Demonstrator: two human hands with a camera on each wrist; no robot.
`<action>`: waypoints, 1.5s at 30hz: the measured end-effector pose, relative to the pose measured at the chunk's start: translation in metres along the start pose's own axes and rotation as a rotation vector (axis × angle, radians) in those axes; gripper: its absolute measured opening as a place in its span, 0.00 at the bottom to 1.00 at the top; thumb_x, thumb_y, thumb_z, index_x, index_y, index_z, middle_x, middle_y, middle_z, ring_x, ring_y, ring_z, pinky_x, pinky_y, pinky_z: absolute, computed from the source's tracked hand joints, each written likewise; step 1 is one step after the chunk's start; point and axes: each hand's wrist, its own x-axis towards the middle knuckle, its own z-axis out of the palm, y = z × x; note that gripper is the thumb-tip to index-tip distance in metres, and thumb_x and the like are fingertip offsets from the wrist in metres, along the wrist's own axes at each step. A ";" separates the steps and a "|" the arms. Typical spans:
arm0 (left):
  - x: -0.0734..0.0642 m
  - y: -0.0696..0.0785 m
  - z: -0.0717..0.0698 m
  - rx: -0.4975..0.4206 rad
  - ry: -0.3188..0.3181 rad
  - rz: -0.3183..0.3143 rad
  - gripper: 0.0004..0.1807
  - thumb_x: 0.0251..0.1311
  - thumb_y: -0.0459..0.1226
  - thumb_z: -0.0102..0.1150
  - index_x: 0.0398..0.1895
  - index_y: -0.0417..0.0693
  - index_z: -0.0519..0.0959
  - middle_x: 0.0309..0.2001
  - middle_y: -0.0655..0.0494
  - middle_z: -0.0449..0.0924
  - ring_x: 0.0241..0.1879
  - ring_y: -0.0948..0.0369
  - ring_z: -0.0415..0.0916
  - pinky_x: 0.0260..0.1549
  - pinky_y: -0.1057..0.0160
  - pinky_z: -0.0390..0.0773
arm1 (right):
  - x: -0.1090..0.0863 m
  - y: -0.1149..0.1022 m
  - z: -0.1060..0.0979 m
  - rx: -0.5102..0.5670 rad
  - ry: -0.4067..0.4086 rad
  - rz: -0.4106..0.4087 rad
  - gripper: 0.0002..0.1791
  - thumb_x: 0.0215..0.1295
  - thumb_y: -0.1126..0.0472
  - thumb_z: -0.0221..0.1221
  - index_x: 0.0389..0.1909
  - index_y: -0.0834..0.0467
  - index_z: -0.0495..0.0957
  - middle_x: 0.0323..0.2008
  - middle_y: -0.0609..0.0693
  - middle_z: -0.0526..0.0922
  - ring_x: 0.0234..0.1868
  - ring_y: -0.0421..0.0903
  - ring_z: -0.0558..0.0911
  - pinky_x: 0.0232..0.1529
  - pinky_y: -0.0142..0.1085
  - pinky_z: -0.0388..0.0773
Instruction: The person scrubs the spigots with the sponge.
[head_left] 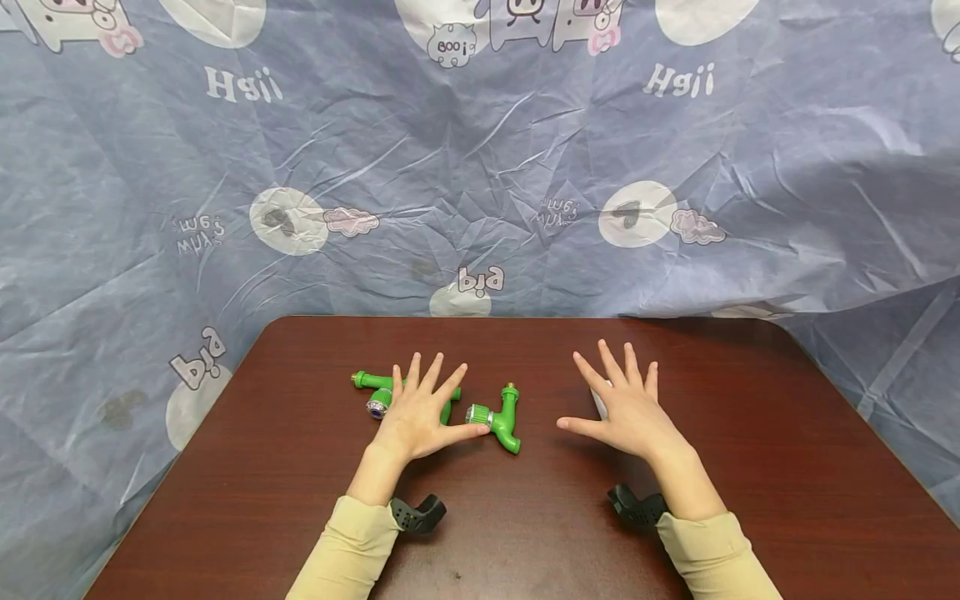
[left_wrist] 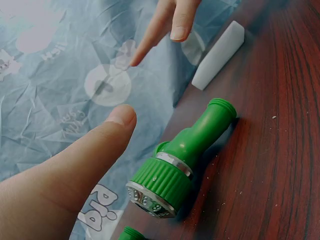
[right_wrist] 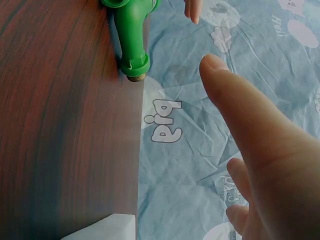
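My left hand (head_left: 420, 417) is held palm down with its fingers spread, holding nothing. Its thumb overlaps the ribbed knob of a green faucet (head_left: 506, 423) in the head view. In the left wrist view this faucet (left_wrist: 195, 142) lies beyond the thumb, its silver knob face toward the camera. More green faucet parts (head_left: 378, 382) show behind the left hand, partly hidden by it. My right hand (head_left: 630, 412), also spread and holding nothing, overlaps a white block (head_left: 599, 403). The left wrist view shows that slim block (left_wrist: 220, 56) lying on the table.
The dark red-brown wooden table (head_left: 540, 525) has rounded far corners. Behind it hangs a creased blue-grey cloth (head_left: 420, 167) with cartoon prints. Black wrist straps (head_left: 418, 514) sit at the cuffs of both light yellow sleeves (head_left: 348, 546).
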 end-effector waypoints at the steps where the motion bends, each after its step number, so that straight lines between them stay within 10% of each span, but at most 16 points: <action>1: 0.000 0.000 0.000 -0.001 -0.001 0.000 0.53 0.44 0.77 0.43 0.72 0.64 0.55 0.73 0.47 0.45 0.71 0.42 0.32 0.64 0.37 0.33 | 0.000 0.000 0.000 0.006 -0.004 0.002 0.57 0.45 0.23 0.55 0.73 0.49 0.52 0.73 0.61 0.40 0.70 0.65 0.30 0.59 0.69 0.25; 19: 0.003 -0.003 -0.001 -0.171 0.170 0.069 0.44 0.52 0.67 0.53 0.68 0.52 0.65 0.66 0.48 0.65 0.66 0.51 0.58 0.63 0.50 0.60 | -0.001 0.011 -0.004 0.154 -0.043 0.050 0.57 0.48 0.31 0.62 0.73 0.53 0.50 0.72 0.63 0.39 0.70 0.66 0.38 0.62 0.67 0.40; 31: 0.003 -0.001 0.010 -0.528 0.321 0.094 0.33 0.52 0.56 0.64 0.59 0.52 0.75 0.55 0.56 0.77 0.54 0.57 0.74 0.51 0.55 0.73 | -0.001 0.028 0.003 0.297 0.117 0.020 0.48 0.47 0.40 0.69 0.68 0.54 0.63 0.70 0.60 0.54 0.67 0.64 0.57 0.56 0.61 0.62; 38: 0.005 0.005 0.016 -0.830 0.274 0.128 0.28 0.49 0.43 0.71 0.55 0.46 0.77 0.50 0.53 0.79 0.48 0.50 0.77 0.44 0.53 0.78 | -0.002 0.042 0.012 0.372 0.266 0.016 0.38 0.47 0.48 0.72 0.60 0.55 0.72 0.64 0.55 0.67 0.62 0.58 0.67 0.54 0.55 0.66; 45: 0.005 0.010 0.025 -0.890 0.188 0.093 0.25 0.49 0.39 0.71 0.53 0.47 0.78 0.48 0.46 0.80 0.48 0.50 0.77 0.47 0.51 0.76 | -0.006 0.053 0.021 0.425 0.372 0.022 0.31 0.46 0.56 0.73 0.54 0.57 0.78 0.57 0.52 0.74 0.57 0.51 0.72 0.52 0.27 0.68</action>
